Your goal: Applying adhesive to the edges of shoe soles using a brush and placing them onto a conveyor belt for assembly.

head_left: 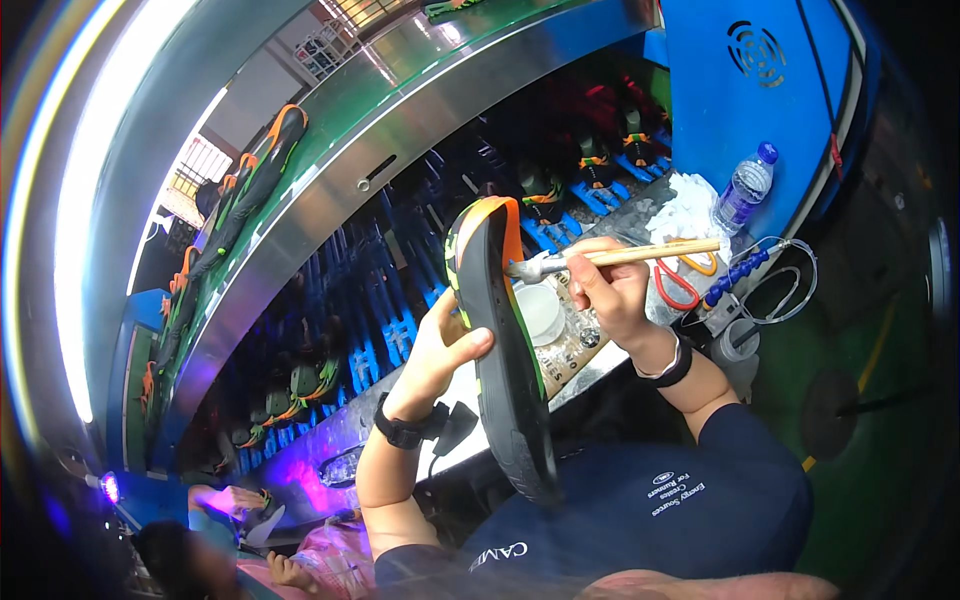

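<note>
My left hand (438, 352) grips a shoe sole (492, 345) by its side, with the thumb across the black underside. The sole stands nearly upright, and its orange and green rim shows at the upper end. In my right hand (612, 288) is a brush (655, 252) with a pale wooden handle, pinched between thumb and fingers. The brush tip meets the inner edge of the sole near its orange part; the sole partly hides the contact. Below the brush, a white round container (540, 312) rests on the worktop.
Soles (250, 190) lie on a green conveyor (215, 265) at left. Shoe uppers (540, 195) sit on blue holders behind my hands. At right are a bottle (743, 192), crumpled white material (684, 213) and a blue segmented hose (735, 278). Another person's hand (235, 500) shows lower left.
</note>
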Demonstrator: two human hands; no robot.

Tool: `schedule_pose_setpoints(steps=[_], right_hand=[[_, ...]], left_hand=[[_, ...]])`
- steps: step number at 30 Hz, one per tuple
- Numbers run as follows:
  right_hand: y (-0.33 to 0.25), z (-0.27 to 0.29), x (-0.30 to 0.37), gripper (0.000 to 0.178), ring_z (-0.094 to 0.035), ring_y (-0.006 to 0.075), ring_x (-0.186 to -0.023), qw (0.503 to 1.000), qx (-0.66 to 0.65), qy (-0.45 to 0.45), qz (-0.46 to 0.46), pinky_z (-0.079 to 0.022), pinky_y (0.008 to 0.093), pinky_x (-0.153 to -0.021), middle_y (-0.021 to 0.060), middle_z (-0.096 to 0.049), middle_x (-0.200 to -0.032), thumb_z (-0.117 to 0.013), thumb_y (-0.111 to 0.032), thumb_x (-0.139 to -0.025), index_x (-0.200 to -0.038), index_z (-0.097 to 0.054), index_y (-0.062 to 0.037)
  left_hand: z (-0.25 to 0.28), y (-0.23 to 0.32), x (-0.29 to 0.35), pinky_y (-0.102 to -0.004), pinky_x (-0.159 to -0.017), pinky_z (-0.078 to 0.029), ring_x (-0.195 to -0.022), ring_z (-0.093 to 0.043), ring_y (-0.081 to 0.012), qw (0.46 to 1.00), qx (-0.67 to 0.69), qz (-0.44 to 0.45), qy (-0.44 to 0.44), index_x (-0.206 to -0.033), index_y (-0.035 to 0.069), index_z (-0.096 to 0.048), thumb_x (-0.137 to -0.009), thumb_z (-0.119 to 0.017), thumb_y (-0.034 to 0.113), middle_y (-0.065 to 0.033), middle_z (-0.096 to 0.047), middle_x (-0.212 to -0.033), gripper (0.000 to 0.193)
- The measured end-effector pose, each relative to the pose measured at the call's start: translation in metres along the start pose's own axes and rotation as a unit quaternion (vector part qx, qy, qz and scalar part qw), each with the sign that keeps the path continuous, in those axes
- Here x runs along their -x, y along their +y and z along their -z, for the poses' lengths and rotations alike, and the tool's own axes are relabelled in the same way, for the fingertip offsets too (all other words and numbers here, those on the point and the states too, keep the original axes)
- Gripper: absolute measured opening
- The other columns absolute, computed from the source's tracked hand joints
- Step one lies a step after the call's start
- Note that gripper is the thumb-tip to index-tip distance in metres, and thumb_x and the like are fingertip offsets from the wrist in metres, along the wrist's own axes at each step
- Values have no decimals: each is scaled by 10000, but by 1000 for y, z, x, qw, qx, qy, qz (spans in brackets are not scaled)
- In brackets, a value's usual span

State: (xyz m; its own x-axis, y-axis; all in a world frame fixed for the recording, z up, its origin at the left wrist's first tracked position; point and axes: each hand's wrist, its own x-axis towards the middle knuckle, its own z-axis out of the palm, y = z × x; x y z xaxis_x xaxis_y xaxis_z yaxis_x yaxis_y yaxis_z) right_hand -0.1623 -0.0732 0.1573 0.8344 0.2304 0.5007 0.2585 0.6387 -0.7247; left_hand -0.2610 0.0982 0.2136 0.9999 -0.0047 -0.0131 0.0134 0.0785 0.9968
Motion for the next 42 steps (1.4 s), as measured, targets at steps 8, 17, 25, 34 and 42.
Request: schedule_pose_setpoints(steps=[8,17,25,34,42], right_hand=[[-32,16,13,77,-405,47,-396,999,-15,20,-30,-306,181,-362,5,-454,-503,-510,-80,-818,-812,-507,-3],[-58,64,40,104,-355,63,-358,992,-7,123,32,-295,186,-335,6,-395,-498,-493,-116,-827,-803,-478,-16],[-50,83,38,101,-353,63,-358,989,-12,141,43,-286,186,-326,6,-392,-502,-496,-120,-827,-813,-492,-20],[-40,116,26,93,-367,60,-357,991,-11,137,0,-295,184,-327,10,-407,-503,-513,-95,-811,-807,-497,-4],[-50,126,31,80,-374,57,-358,989,28,148,-5,-305,176,-328,15,-413,-510,-490,-71,-813,-793,-486,7]], left_hand=[[10,41,-12,-277,-789,-408,-927,-512,-166,990,-61,-100,79,-1190,5,-326,-683,-681,236,-111,-514,-1038,661],[42,149,-145,-281,-830,-385,-896,-499,-146,745,-210,-551,312,-1068,-23,-422,-659,-698,51,-92,-514,-980,499],[71,134,-179,-309,-564,-438,-558,-550,-222,751,-624,-118,183,-752,-37,-583,-683,-645,338,-115,-575,-630,386],[68,137,-126,-302,-391,-342,-360,-442,-167,702,-603,-196,324,-454,-1,-483,-640,-684,388,-87,-457,-397,475],[79,213,-245,-308,-617,-486,-794,-599,-244,747,-618,43,241,-913,-42,-585,-731,-537,490,-188,-595,-875,564]])
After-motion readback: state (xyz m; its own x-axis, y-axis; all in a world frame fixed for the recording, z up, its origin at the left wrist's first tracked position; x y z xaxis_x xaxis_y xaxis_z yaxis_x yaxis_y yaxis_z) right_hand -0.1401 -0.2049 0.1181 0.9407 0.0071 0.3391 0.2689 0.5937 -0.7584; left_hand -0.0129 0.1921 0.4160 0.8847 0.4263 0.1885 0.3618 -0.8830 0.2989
